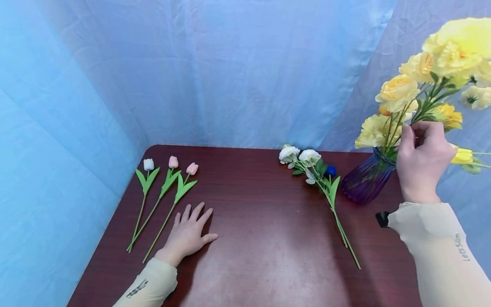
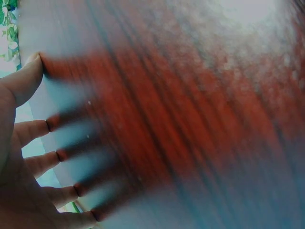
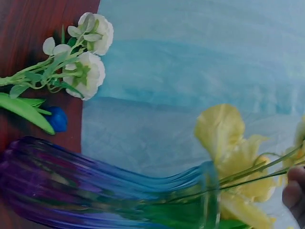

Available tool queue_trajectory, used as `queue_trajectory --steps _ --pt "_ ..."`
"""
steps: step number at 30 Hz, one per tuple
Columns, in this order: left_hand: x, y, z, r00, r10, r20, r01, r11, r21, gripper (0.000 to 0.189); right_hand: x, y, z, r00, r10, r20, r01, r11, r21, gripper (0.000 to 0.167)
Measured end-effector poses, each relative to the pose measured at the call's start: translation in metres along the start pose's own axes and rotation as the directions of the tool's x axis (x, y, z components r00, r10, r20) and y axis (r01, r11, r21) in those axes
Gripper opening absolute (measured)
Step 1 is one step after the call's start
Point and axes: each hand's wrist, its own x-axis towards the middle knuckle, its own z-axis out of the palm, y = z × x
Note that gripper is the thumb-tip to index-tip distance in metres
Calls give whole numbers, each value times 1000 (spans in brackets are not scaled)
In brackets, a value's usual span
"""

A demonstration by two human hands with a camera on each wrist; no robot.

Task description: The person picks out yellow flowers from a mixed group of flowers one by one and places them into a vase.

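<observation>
At the right, a ribbed purple-and-blue glass vase [image 1: 367,178] stands near the table's back edge with yellow artificial flowers [image 1: 399,93] spreading from its mouth. My right hand [image 1: 425,157] is above the vase's mouth, its thumb and curled fingers pinching green flower stems. In the right wrist view, stems [image 3: 257,172] run through the rim toward my fingertips, which show only at the frame's edge. Fingers spread, my left hand [image 1: 188,233] rests on the table [image 1: 249,238]. Just beyond it lies a pink tulip [image 1: 192,169], its stem beside the hand.
Another pink tulip [image 1: 173,162] and a white tulip [image 1: 148,164] lie farther left. Between hand and vase are a white flower spray [image 1: 309,158] and a blue tulip [image 1: 330,170]. A black object [image 1: 382,219] sits at the right cuff. Blue cloth [image 1: 230,76] hangs behind the table.
</observation>
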Motion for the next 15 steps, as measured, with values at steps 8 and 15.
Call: queue_trajectory --steps 8,15 --pt "2 -1 2 1000 -2 -5 2 1000 2 81 -15 19 0 985 135 112 -109 971 -213 29" --pt "3 1 0 1000 0 5 0 1000 8 79 -34 38 0 976 148 161 -98 953 -287 34"
